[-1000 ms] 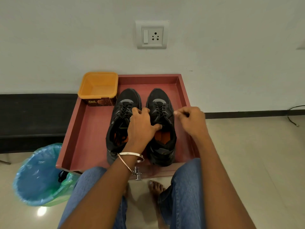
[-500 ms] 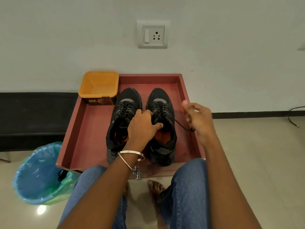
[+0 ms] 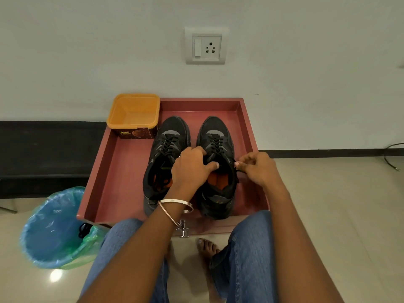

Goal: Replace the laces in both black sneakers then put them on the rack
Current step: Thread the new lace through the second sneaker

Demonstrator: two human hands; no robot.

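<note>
Step in hand: lacing the right sneaker was under way, judging by the hands at its top eyelets; racking had not yet begun.
Sneakers: the left black mesh sneaker (image 3: pixel 167 158) and the right black mesh sneaker (image 3: pixel 216 162) stood side by side, toes toward the wall, in the middle of the shallow reddish-brown wooden tray (image 3: pixel 113 178) on the floor.
Left hand: the left hand (image 3: pixel 190 169) lay over the right sneaker's tongue, fingers curled on the collar and thumb (image 3: pixel 213 165) pressed inside the opening, pinning the shoe.
Right hand: the right hand (image 3: pixel 256 169) pinched the thin black lace (image 3: pixel 237 170) between thumb and fingertips just beside the shoe's right edge.
How to do it well: I'd say keep the left hand bracing the shoe, draw the lace outward in an even pull, and match both ends before tying; a jerk could drag the shoe toward the tray's right edge.
Around: an orange square plastic tub (image 3: pixel 133 113) sat at the tray's far left corner; a blue-lined bin (image 3: pixel 52 228) stood on the floor off the near left corner.
</note>
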